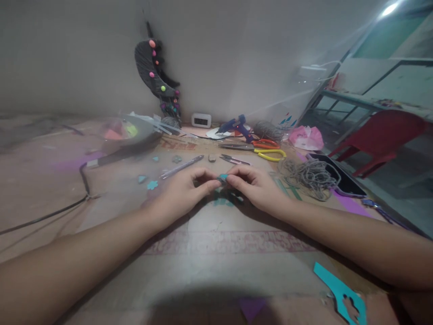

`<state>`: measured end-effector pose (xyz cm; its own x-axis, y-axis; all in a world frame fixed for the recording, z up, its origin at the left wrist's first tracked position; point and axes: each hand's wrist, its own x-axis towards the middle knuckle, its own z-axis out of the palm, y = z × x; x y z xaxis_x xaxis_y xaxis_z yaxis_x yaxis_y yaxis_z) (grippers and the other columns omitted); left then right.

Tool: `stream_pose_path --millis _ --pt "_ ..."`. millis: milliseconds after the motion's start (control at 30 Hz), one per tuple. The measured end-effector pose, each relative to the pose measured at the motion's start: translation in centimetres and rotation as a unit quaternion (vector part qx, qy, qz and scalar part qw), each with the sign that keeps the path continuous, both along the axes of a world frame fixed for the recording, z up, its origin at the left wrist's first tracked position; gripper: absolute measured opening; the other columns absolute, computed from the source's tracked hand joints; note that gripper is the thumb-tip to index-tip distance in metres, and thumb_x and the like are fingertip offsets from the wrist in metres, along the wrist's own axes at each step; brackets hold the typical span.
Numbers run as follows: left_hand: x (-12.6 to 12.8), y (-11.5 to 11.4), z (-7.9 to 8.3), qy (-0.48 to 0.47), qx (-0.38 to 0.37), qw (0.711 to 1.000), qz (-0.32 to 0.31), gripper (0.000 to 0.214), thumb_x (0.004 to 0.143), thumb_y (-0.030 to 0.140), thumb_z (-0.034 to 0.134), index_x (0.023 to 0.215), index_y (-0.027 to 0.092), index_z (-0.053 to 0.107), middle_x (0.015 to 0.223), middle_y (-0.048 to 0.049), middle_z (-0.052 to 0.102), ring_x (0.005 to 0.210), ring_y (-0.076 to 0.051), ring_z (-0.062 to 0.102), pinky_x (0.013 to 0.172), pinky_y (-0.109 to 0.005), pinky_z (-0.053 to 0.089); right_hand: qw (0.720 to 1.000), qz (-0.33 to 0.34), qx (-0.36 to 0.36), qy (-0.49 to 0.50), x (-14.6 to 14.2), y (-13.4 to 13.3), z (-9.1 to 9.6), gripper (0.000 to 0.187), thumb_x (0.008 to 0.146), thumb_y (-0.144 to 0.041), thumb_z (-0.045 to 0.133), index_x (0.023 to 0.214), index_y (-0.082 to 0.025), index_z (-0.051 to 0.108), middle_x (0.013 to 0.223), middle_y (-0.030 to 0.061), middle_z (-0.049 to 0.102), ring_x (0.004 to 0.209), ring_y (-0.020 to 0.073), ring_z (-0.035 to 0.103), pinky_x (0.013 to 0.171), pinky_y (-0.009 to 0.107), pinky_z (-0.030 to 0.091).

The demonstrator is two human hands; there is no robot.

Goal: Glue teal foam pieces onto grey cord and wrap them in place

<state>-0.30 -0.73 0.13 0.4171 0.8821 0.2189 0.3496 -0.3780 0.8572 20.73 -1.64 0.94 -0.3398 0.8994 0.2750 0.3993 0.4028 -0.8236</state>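
Observation:
Above the middle of the table, my left hand (pixel 199 185) and my right hand (pixel 245 183) meet, both pinching a small teal piece (pixel 223 177) between thumbs and forefingers. Its exact shape is partly covered by my fingertips. More teal pieces (pixel 223 198) lie on the table just under my hands, partly in shadow. Left of my left hand rest a teal flower cutout (pixel 152 185) and a small teal scrap (pixel 141 179). A pen (pixel 181 166) lies beyond my left wrist, and small thread snips (pixel 235 160) lie just beyond my fingers.
Scissors with orange handles (pixel 265 144), yellow-handled scissors (pixel 272 155), a blue glue gun (pixel 238 127) and a white digital clock (pixel 201 120) stand toward the wall. Tangled grey yarn (pixel 311 176) and a phone (pixel 338 176) lie right. A cut teal sheet (pixel 341 291) is near the front edge.

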Motion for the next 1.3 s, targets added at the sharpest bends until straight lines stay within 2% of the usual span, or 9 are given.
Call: stream_pose_path --millis 167,300,500,700,800,867,1000,1200,1300 --pt "0.1 0.0 0.1 0.001 -0.003 1.0 -0.003 0.02 0.092 0.039 0.063 0.092 0.021 0.073 0.088 -0.0007 0.075 0.082 -0.018 0.067 0.08 -0.031 0.052 1.0 0.003 0.008 0.005 0.1 0.1 0.1 0.025 0.094 -0.039 0.055 0.081 -0.019 0.063 0.073 -0.0004 0.06 0.067 0.0126 0.053 0.063 0.027 0.042" --pt "0.1 -0.1 0.3 0.005 0.016 1.0 0.009 0.019 0.092 0.038 0.063 0.09 0.021 0.071 0.088 -0.0004 0.074 0.082 -0.018 0.066 0.08 -0.03 0.052 0.999 -0.017 0.018 0.025 0.1 0.2 0.1 0.019 0.091 -0.037 0.06 0.095 -0.019 0.063 0.083 0.0013 0.066 0.075 0.0139 0.059 0.068 0.027 0.046" --pt "0.1 -0.1 0.2 0.003 0.019 1.0 0.01 0.022 0.092 0.041 0.063 0.09 0.021 0.071 0.088 -0.0017 0.074 0.083 -0.02 0.067 0.08 -0.032 0.053 0.999 -0.025 0.007 -0.035 0.0 -0.1 0.2 0.015 0.09 -0.033 0.062 0.085 -0.019 0.062 0.076 -0.0001 0.064 0.067 0.0127 0.055 0.063 0.027 0.044" --pt "0.1 0.1 0.2 -0.006 0.0 1.0 0.027 0.023 0.093 0.043 0.062 0.087 0.022 0.069 0.085 -0.0014 0.073 0.082 -0.019 0.066 0.079 -0.033 0.051 0.993 -0.022 0.09 -0.076 0.9 0.7 1.2 0.029 0.083 -0.037 0.073 0.102 -0.019 0.059 0.082 0.0005 0.065 0.066 0.0129 0.054 0.061 0.027 0.044" --pt "0.1 0.2 0.0 -0.014 -0.013 0.999 0.032 0.023 0.093 0.043 0.062 0.086 0.022 0.068 0.084 -0.0019 0.073 0.082 -0.02 0.066 0.078 -0.034 0.051 0.977 -0.083 0.145 -0.13 2.5 2.4 2.1 0.014 0.093 -0.031 0.06 0.094 -0.018 0.065 0.084 0.0041 0.069 0.072 0.0164 0.06 0.068 0.03 0.047" --pt "0.1 0.3 -0.1 -0.018 -0.016 0.999 0.034 0.022 0.092 0.043 0.063 0.087 0.022 0.068 0.085 -0.0025 0.073 0.083 -0.021 0.066 0.077 -0.035 0.051 0.959 -0.12 0.189 -0.173 3.8 4.0 2.2 0.016 0.094 -0.024 0.056 0.097 -0.018 0.07 0.095 0.0077 0.073 0.085 0.0208 0.066 0.078 0.034 0.05" --pt "0.1 0.4 -0.3 -0.02 -0.021 0.999 0.036 0.023 0.092 0.044 0.063 0.088 0.022 0.068 0.086 -0.0023 0.073 0.082 -0.02 0.066 0.075 -0.034 0.05 0.926 -0.079 0.222 -0.294 5.5 6.5 0.7 0.035 0.091 -0.029 0.065 0.123 -0.015 0.069 0.124 0.0162 0.069 0.116 0.0312 0.063 0.1 0.046 0.048" --pt "0.2 0.3 -0.1 -0.028 -0.028 0.999 0.025 0.022 0.092 0.043 0.063 0.086 0.021 0.066 0.084 -0.0019 0.071 0.079 -0.019 0.065 0.072 -0.033 0.049 0.886 -0.06 0.211 -0.408 4.7 7.1 -0.9 0.032 0.098 -0.021 0.053 0.124 -0.013 0.071 0.115 0.0184 0.069 0.109 0.0303 0.065 0.096 0.044 0.05" --pt "0.2 0.3 -0.1 -0.028 -0.03 0.999 0.023 0.023 0.092 0.043 0.063 0.086 0.021 0.066 0.083 -0.002 0.072 0.079 -0.019 0.065 0.072 -0.033 0.05 0.886 -0.08 0.207 -0.407 4.5 7.1 -1.0 0.033 0.099 -0.016 0.047 0.121 -0.01 0.07 0.114 0.0198 0.07 0.108 0.0294 0.065 0.095 0.042 0.049"
